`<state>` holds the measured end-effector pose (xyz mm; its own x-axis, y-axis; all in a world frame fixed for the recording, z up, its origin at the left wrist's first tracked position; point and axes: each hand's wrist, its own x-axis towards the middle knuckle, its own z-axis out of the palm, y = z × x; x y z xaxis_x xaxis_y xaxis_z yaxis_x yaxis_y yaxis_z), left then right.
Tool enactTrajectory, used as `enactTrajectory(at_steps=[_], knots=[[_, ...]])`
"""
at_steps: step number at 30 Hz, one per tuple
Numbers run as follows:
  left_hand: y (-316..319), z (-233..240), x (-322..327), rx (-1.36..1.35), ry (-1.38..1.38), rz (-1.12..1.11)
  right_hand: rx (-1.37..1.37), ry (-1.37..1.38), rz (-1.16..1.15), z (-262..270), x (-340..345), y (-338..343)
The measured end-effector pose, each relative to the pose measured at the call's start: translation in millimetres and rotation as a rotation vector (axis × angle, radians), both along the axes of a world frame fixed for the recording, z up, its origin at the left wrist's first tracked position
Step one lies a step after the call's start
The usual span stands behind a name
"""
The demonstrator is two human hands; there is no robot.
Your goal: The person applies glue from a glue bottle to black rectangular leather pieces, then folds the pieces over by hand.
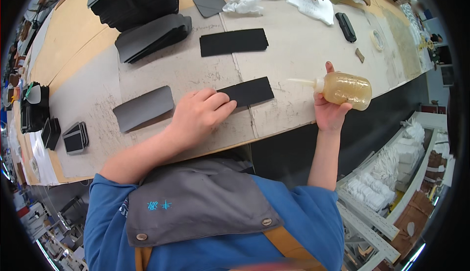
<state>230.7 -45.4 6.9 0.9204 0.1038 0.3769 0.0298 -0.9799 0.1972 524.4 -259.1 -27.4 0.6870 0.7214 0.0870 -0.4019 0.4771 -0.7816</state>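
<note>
My left hand (pixel 203 115) is curled over the left end of a flat black rectangular panel (pixel 251 91) on the table, its fingertips hidden from above. To its left lies a grey rectangular panel (pixel 145 108), slightly curved. My right hand (pixel 330 111) holds a clear plastic squeeze bottle (pixel 349 90) of amber liquid over the table's front edge. The bottle's thin nozzle points left, towards the black panel, without touching it. Farther back, another black panel or small stack (pixel 234 42) lies flat.
Tall stacks of dark panels (pixel 136 3) and a fanned pile (pixel 154 36) stand at the back left. Smaller dark pieces (pixel 75 138) sit at the far left. White crumpled cloth (pixel 242 3), a black tool or case (pixel 346 27) and a tape roll (pixel 377 40) lie at the back.
</note>
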Motion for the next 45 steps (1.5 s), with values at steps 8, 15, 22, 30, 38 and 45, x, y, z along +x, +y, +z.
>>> enactTrajectory(at_steps=[8,15,22,30,38,45], knots=[[-15,-8,-19,-0.115,-0.015,0.101,-0.161,-0.182,0.051,26,-25,-2],[-17,-15,-23,-0.197,-0.048,0.143,-0.391,-0.154,-0.080,28,-30,11],[-15,-15,-21,-0.217,-0.019,0.145,-0.459,-0.200,-0.098,25,-32,17],[-14,-16,-21,-0.218,-0.013,0.143,-0.489,-0.205,-0.142,30,-40,16],[-15,-17,-22,-0.203,-0.010,0.152,-0.481,-0.212,-0.172,25,-34,23],[-15,-17,-22,-0.208,-0.005,0.156,-0.505,-0.199,-0.168,27,-38,17]])
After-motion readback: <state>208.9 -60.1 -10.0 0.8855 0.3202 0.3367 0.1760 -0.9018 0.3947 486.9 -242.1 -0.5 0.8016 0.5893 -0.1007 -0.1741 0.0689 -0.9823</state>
